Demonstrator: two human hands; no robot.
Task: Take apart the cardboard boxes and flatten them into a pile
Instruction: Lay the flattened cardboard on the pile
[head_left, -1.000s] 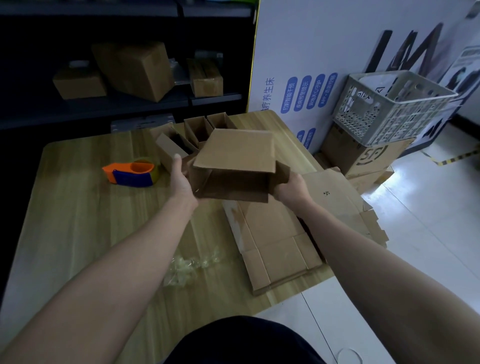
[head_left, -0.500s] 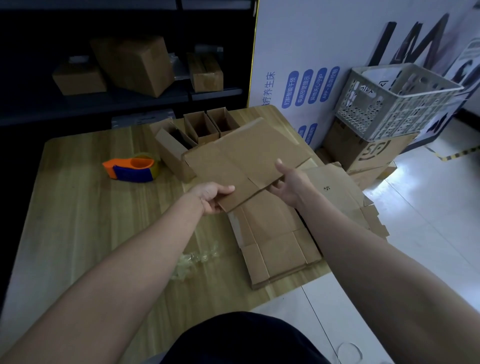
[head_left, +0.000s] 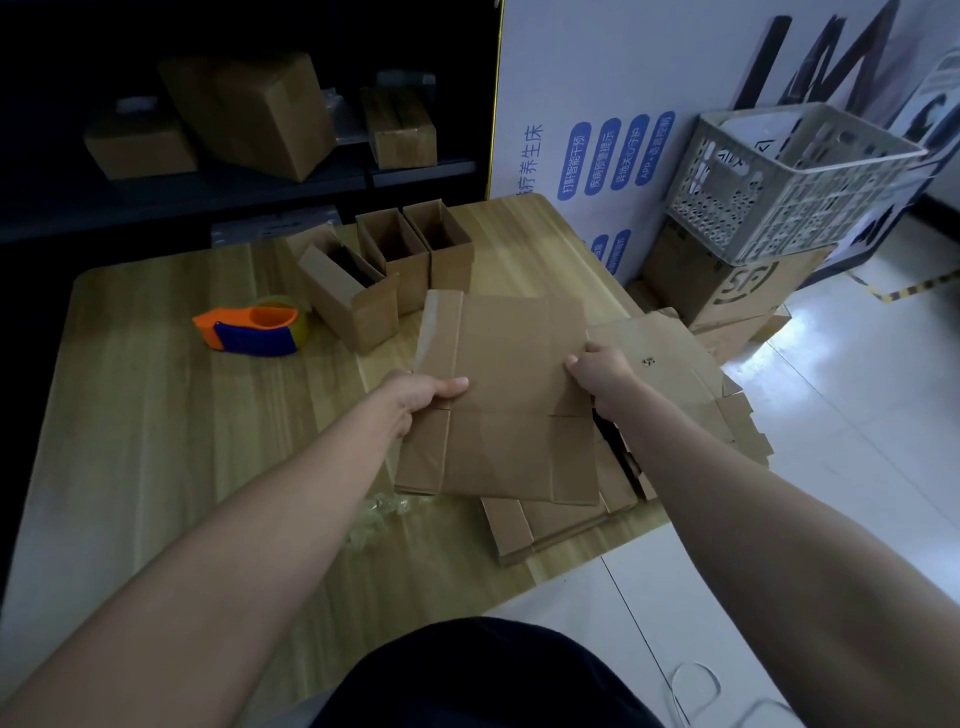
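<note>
Holding a flattened box (head_left: 504, 395) level over a pile of flattened boxes (head_left: 550, 525) at the right edge of the counter (head_left: 156, 415), toward its near corner. Clamped on the box's left edge with the left grip (head_left: 423, 392), thumb on top, fingers underneath. Clamped on its right edge with the right grip (head_left: 602, 374), fingers curled over the cardboard. Cannot tell whether resting on the pile or just above it. Just right of that, overhanging the counter's right edge, more flattened cardboard (head_left: 675, 353). Toward the far edge, three open boxes (head_left: 395, 260) side by side. Left of those, an orange and blue tape dispenser (head_left: 254, 327). Beside the left forearm, crumpled clear tape (head_left: 379, 512). On the floor past the right edge, a printed box (head_left: 737, 280) with a white crate (head_left: 789, 182) on top. On the dark shelf behind the far edge, closed boxes (head_left: 249, 114).
</note>
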